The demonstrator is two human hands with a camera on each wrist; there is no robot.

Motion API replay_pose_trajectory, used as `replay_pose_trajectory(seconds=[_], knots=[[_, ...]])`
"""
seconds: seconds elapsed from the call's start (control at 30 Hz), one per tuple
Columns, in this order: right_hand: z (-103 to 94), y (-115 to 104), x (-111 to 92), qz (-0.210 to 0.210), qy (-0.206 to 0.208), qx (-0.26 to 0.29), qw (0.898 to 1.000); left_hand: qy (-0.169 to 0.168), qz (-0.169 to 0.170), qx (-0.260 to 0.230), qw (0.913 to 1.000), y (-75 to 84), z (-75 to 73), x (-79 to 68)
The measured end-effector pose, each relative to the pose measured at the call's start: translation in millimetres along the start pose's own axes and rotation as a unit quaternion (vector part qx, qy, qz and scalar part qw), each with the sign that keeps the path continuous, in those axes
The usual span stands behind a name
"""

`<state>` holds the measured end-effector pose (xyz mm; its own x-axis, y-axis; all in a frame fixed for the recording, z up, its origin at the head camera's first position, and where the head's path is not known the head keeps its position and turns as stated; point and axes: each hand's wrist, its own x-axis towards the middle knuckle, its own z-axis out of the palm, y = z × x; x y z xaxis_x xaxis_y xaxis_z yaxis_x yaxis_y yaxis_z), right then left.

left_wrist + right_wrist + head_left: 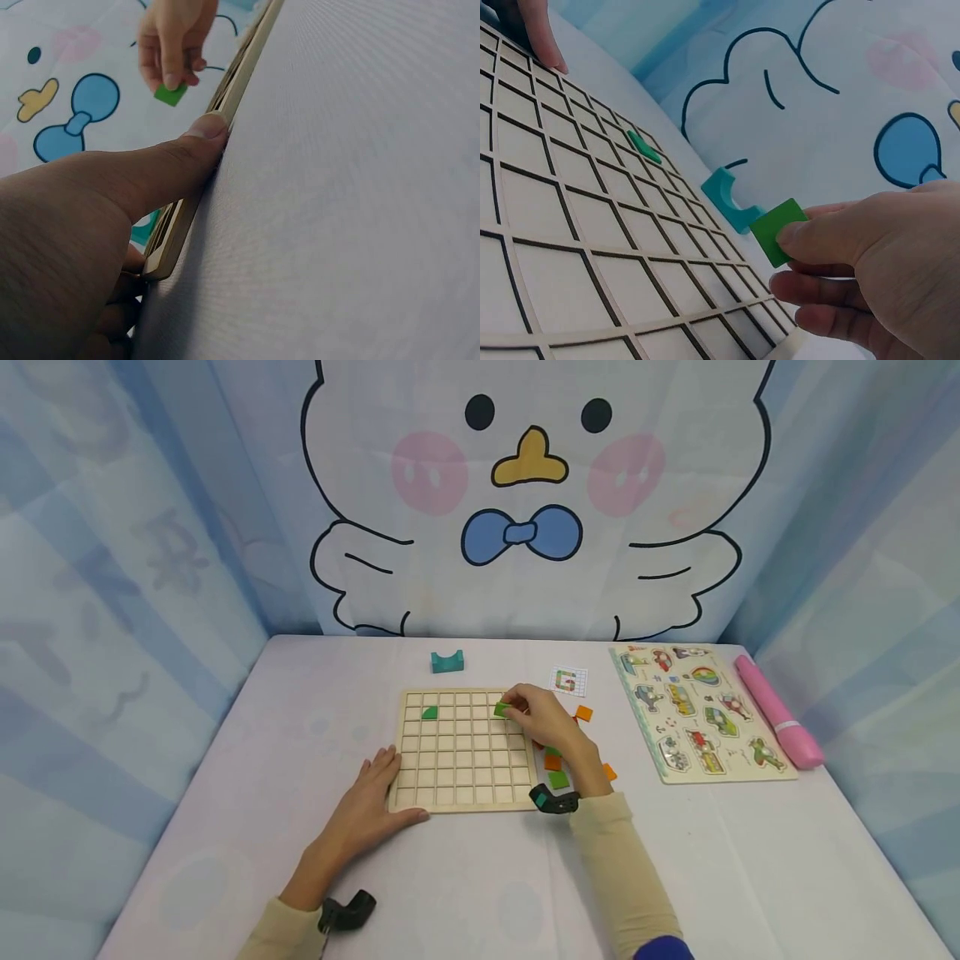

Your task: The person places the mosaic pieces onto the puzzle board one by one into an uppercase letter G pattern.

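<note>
One square green tile [769, 225], no long axis, pinched in my right grip [551, 720]; gridded board [465, 752] lies below and leftward; left grip [369, 797], fingers loosely extended, touches board's left edge.

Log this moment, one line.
right hand: pinches green square over grid board | left hand: touches board's edge | another green piece: on board
</note>
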<state>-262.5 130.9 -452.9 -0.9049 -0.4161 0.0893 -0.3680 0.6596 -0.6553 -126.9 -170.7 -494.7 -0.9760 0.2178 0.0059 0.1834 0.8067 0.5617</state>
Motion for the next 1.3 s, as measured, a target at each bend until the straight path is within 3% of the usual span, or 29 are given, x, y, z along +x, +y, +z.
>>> replay_pose_trajectory(seconds=[0.93,1.3], knots=[[44.7,-20,36,-0.028,-0.022,0.040,0.999,-0.001,-0.010,-0.004,0.9999,1.0,0.8,0.4],[63.5,-24,43,-0.027,0.007,0.032,0.999,0.000,-0.011,-0.004,0.9999,2.0,-0.9,0.4]])
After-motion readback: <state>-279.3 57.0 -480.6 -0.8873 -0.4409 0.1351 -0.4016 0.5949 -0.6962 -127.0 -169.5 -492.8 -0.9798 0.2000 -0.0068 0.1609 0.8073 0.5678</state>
